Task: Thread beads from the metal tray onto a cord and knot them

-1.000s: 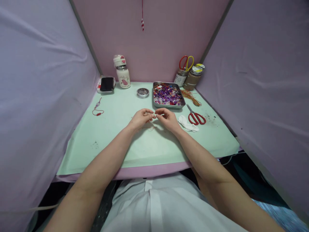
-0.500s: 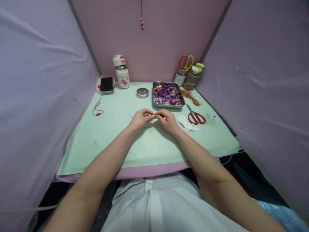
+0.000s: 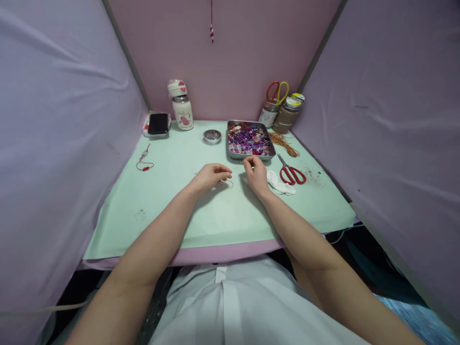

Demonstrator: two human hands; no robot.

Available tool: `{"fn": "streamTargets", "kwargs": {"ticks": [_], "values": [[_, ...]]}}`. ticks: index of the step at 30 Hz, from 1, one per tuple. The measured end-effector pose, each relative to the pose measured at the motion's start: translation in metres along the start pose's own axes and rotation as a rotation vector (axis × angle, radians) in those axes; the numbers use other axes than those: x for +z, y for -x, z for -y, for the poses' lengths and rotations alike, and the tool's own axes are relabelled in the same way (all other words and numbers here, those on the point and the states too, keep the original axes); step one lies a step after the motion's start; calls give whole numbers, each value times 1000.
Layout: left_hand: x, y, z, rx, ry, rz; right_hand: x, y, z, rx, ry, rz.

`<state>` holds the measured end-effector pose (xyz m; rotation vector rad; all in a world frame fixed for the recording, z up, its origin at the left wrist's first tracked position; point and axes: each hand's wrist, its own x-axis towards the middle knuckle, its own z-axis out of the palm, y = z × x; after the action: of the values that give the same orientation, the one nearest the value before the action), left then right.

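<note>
My left hand (image 3: 212, 176) pinches a thin orange-brown cord (image 3: 232, 184), part of which loops below its fingertips above the mat. A short way to the right, my right hand (image 3: 255, 171) is closed in a pinch on the same kind of cord, and a fine strand spans the gap between the hands. Whatever else sits between the fingertips is too small to make out. Just beyond my right hand lies a metal tray (image 3: 237, 155) full of purple, clear and orange beads (image 3: 247, 140).
Right of my right hand are a crumpled white cloth (image 3: 282, 186), red-handled scissors (image 3: 293, 175) and a cord bundle (image 3: 285, 144). Behind stand jars (image 3: 285, 117), a small round case (image 3: 212, 137), a bottle (image 3: 183, 114) and a phone (image 3: 158, 123). A red beaded cord (image 3: 145, 163) lies left.
My right hand has moved right and slightly away from my left hand, drawing a strand out between them. Before, the fingertips of both hands met. The left hand has barely moved.
</note>
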<state>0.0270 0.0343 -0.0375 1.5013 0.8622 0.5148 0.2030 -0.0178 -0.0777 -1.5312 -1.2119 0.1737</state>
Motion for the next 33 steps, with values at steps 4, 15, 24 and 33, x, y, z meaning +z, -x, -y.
{"fn": "streamTargets", "kwargs": {"ticks": [4,15,24,33], "values": [[-1,-1,-3,-20,108,-42,1,-4,-14,78,112,50],[-5,-7,1,18,348,-150,0,16,24,-404,135,282],[-8,-11,5,38,345,-174,12,22,18,-341,279,606],[-10,-10,0,75,245,-250,5,14,11,-159,52,451]]}}
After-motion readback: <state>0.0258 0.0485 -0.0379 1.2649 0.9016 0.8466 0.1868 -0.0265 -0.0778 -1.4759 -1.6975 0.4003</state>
